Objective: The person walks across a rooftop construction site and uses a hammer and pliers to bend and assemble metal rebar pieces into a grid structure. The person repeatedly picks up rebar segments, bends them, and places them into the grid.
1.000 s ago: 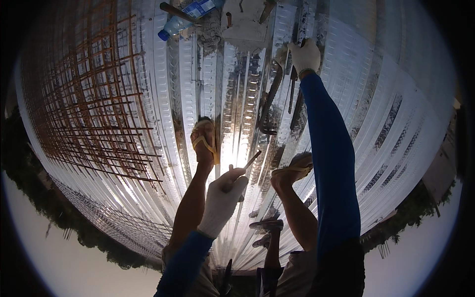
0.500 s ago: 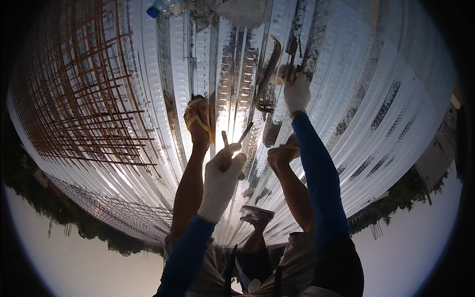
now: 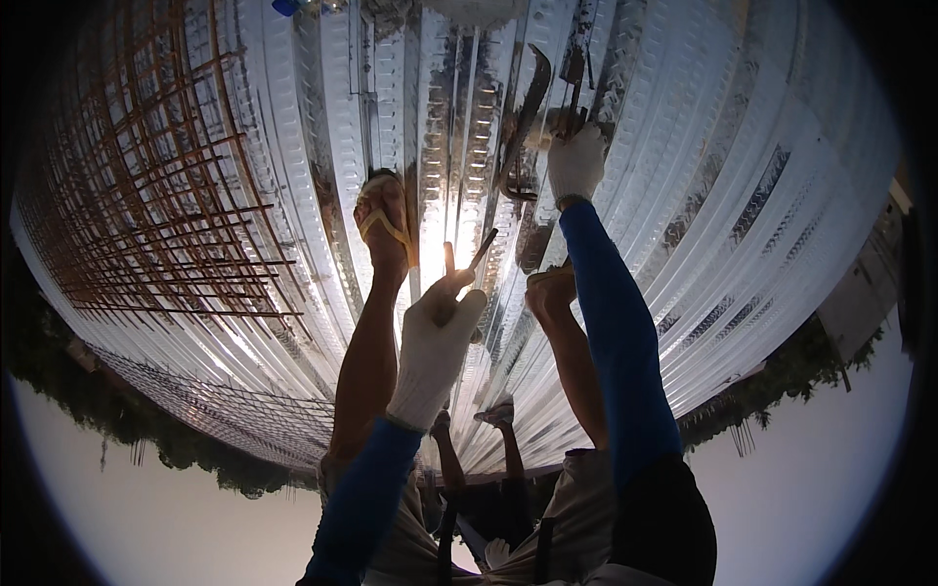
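My left hand [image 3: 436,342], in a white knitted glove and blue sleeve, is closed around a tool with two slim dark prongs [image 3: 483,250]. The prongs stick out past its fingers, above the ribbed metal sheet [image 3: 606,322]; the tool's kind is not clear. My right hand [image 3: 576,168], also gloved, reaches to the far side and is closed on a narrow dark metal tool [image 3: 573,70] lying along a rib. Its grip end is hidden by the fingers. Just left of that hand lies a curved dark metal bar [image 3: 526,112] with a bent near end.
A rusty rebar grid [image 3: 166,195] covers the left side. My sandalled left foot [image 3: 383,217] and right foot [image 3: 550,288] stand on the sheet between the arms. A blue bottle cap [image 3: 285,6] shows at the far edge. Another person's legs [image 3: 508,451] are behind me.
The view has shifted slightly, so the bar, the bottle and my right hand sit higher in the picture. The other person's feet have changed position. Both my hands keep their grips.
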Available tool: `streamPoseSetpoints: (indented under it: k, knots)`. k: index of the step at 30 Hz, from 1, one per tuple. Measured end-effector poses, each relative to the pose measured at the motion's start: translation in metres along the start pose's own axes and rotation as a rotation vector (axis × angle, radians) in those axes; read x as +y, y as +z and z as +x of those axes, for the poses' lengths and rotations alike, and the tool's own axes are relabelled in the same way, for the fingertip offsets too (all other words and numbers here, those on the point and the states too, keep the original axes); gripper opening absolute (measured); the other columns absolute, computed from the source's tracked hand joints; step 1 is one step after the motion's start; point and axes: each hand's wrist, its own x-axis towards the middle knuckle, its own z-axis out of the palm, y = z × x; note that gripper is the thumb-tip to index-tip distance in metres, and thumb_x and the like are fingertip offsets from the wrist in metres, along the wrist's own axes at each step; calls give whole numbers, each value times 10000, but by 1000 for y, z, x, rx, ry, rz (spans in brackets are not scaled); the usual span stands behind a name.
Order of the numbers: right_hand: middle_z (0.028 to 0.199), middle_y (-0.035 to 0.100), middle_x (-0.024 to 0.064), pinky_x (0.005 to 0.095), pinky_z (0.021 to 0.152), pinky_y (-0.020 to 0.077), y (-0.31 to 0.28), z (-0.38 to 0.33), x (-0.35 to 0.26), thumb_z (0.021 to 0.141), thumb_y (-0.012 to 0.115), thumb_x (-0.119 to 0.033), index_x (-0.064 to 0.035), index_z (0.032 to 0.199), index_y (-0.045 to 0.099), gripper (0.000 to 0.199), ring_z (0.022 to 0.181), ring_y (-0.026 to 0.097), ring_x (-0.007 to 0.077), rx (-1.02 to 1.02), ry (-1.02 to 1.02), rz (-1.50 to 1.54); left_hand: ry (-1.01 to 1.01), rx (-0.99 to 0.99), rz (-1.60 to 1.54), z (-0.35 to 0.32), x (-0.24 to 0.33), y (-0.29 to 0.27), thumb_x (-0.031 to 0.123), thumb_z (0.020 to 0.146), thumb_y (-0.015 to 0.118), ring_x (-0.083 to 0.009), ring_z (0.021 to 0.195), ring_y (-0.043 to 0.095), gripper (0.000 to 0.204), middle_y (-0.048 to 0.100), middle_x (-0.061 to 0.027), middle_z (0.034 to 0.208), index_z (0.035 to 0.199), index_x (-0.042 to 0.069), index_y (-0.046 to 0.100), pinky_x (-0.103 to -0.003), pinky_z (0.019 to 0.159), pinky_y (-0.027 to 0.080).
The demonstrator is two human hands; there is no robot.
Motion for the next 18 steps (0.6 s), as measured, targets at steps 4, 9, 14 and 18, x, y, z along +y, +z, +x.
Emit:
streamPoseSetpoints:
  k: [4,9,14,18]
  knots:
    - [1151,659,239,551,877,559,10,1,0,880,696,-308,-3,1158,615,421,1109,653,434,-31,158,179,-5,0,0,0,-2,-1,191,980,703,-36,628,577,369,606,32,713,1288,-11,675,-213,584,482]
    - [1099,681,218,539,898,553,20,-4,-11,870,690,-331,13,1148,619,448,1040,682,431,79,127,-38,-4,3,-1,-2,-4,-1,190,979,704,-34,632,574,376,605,32,718,1294,-13,671,-213,595,488]
    - [1071,696,228,552,893,551,19,-5,3,868,682,-313,38,1155,611,459,1001,691,453,8,82,103,-2,2,-1,-3,-5,-1,189,977,705,-32,636,570,384,605,32,723,1300,-14,667,-214,606,494]
    - [1077,708,273,550,889,548,17,-15,8,873,666,-289,56,1121,611,429,1011,686,472,-6,139,243,-3,8,-7,-3,-6,0,188,976,706,-30,639,567,389,604,32,727,1305,-15,663,-214,614,499]
